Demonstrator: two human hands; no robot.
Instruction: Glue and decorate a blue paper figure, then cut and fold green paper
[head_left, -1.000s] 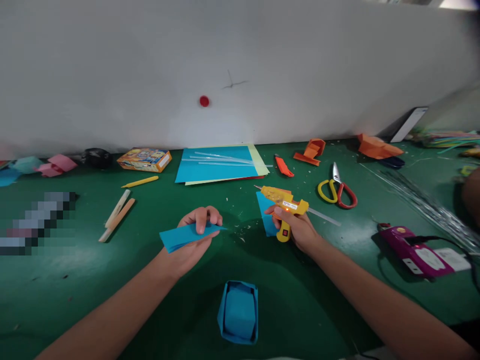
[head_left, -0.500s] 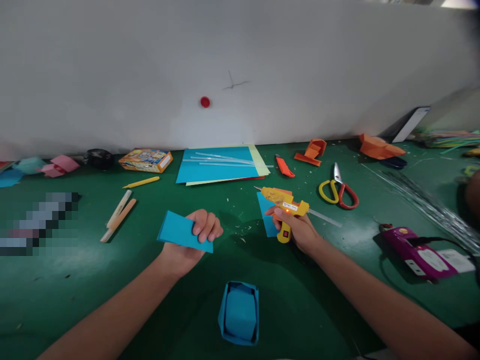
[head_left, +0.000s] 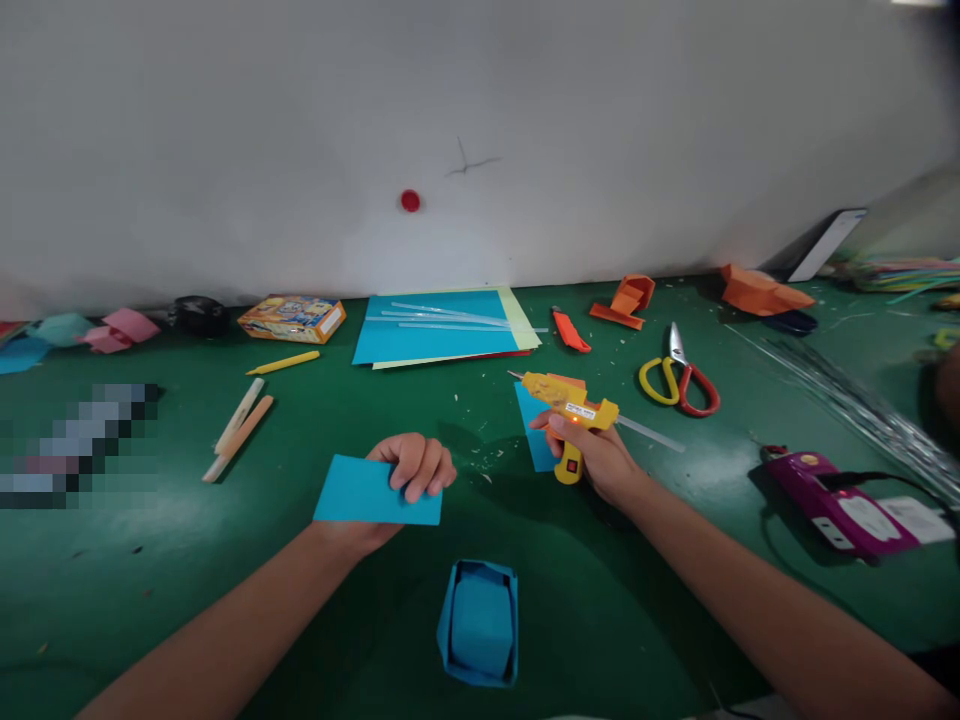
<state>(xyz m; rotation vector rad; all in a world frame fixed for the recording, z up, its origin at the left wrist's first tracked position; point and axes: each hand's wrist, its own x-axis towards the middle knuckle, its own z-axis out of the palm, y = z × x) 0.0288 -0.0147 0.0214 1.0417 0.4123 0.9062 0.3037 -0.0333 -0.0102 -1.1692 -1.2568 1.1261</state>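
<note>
A small rectangle of blue paper [head_left: 367, 492] is gripped in my left hand [head_left: 416, 468], its fingers curled over the right end of the sheet. My right hand [head_left: 600, 455] is wrapped round the handle of a yellow hot glue gun [head_left: 570, 400], whose small light glows orange. The gun's nozzle points left, and a clear glue stick [head_left: 651, 434] sticks out of its back. Beneath the gun lies another piece of blue paper [head_left: 531, 410] on the green table. Near me, between my forearms, stands a small folded blue paper box [head_left: 480, 622].
Blue and pale sheets [head_left: 435, 345] with glue sticks on top lie at the back, beside an orange cutter [head_left: 571, 332]. Scissors [head_left: 679, 378] and a purple power strip [head_left: 836, 505] are on the right. Two markers [head_left: 241, 430] and a patterned box [head_left: 292, 318] lie left.
My left hand has moved slightly down and right, turning the blue paper so its face shows more and its long edge is nearly level. My right hand keeps the glue gun in place.
</note>
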